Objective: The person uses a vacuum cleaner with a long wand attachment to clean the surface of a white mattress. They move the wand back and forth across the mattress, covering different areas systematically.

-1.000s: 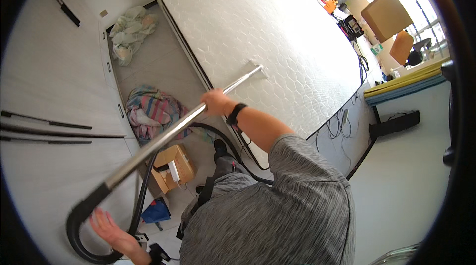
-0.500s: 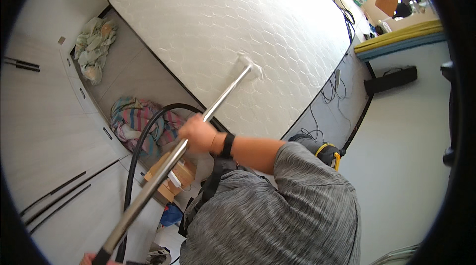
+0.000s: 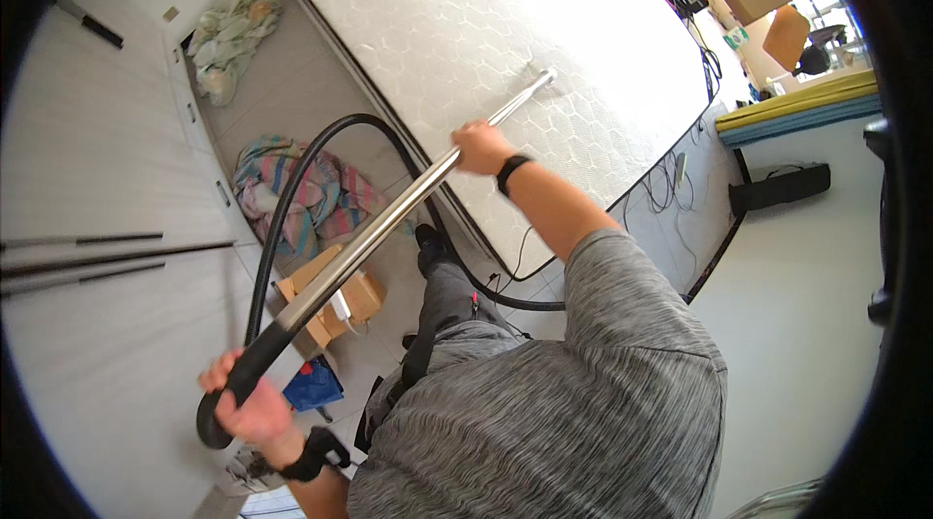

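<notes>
The right hand (image 3: pixel 483 147), a black band on its wrist, had its fingers closed round the upper part of a long metal tube (image 3: pixel 362 250), which slanted from near left to far right. The left hand (image 3: pixel 260 412), a little blurred, gripped the black handle (image 3: pixel 260 361) at the tube's near end, its fingertips showing on the handle's left side. The tube's far end met the quilted top of a white mattress (image 3: pixel 408 33); the pale head there was hard to make out.

A black hose (image 3: pixel 284 203) arched near the handle, over a striped cloth (image 3: pixel 292 190) on the floor, and down past the mattress's near corner. Below the tube sat an opened cardboard box (image 3: pixel 364 300), with a blue bag (image 3: pixel 313 386) nearer. White cabinets (image 3: pixel 107 179) lined the left side, a pale bundle (image 3: pixel 228 38) beside them at the far end. On the right, a black case (image 3: pixel 780 190) lay by the wall. Far right stood a green-and-white package (image 3: pixel 736 38), its markings too small to read.
</notes>
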The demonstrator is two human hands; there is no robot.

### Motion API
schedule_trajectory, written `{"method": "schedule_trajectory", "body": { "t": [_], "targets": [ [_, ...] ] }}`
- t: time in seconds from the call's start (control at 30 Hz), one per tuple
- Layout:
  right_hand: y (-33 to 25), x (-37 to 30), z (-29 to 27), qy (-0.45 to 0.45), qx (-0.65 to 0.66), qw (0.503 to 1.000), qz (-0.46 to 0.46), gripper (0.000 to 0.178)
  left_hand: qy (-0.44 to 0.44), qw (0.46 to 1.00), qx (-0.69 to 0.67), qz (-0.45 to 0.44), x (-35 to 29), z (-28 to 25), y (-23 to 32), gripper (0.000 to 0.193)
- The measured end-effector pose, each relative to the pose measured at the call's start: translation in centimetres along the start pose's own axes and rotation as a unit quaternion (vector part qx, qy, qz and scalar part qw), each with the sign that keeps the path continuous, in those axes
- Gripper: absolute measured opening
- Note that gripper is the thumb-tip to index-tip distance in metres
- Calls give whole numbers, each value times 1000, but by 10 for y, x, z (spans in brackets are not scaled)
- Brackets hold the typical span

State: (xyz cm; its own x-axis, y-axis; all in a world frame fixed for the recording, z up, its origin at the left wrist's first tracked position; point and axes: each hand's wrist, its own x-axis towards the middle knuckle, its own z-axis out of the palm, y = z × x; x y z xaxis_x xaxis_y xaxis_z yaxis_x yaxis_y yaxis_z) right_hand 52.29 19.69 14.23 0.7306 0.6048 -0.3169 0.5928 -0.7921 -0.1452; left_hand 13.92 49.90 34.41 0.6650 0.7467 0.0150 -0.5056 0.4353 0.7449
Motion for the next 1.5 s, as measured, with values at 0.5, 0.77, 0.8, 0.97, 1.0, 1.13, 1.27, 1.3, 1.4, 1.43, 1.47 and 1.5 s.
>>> {"method": "schedule_trajectory", "body": {
  "t": [0.5,0.77,0.8,0.97,1.0,1.13,1.27,1.3,1.4,1.43,1.47,1.5],
  "targets": [
    [-359,-214,30,53,159,961,-222,38,95,938,61,329,-234,-127,320,12],
    [-297,-179,22,54,215,959,-175,11,112,958,91,250,-186,-107,284,15],
    [-281,-175,22,110,197,956,-187,12,65,966,-10,251,-183,-92,268,12],
    [-184,-149,25,142,170,957,-189,25,70,958,-138,241,-162,-16,182,12],
    [-164,-148,28,150,170,957,-180,26,95,955,-125,253,-163,1,163,10],
    [-75,-147,30,167,175,952,-190,24,167,945,-118,255,-167,47,92,7],
    [61,-134,39,145,139,971,-130,27,136,962,-140,191,-163,98,-3,8],
    [100,-133,43,168,135,968,-131,28,131,967,-156,156,-164,111,-28,10],
    [202,-132,47,126,71,987,-64,33,91,985,-144,40,-173,143,-101,15],
    [225,-135,44,102,47,993,-33,35,86,986,-146,-4,-177,149,-119,16],
    [237,-140,38,75,23,997,-3,39,43,987,-156,-16,-178,150,-132,17],
    [239,-146,31,32,-7,998,50,43,5,985,-165,-45,-179,149,-141,18]
  ]
}}
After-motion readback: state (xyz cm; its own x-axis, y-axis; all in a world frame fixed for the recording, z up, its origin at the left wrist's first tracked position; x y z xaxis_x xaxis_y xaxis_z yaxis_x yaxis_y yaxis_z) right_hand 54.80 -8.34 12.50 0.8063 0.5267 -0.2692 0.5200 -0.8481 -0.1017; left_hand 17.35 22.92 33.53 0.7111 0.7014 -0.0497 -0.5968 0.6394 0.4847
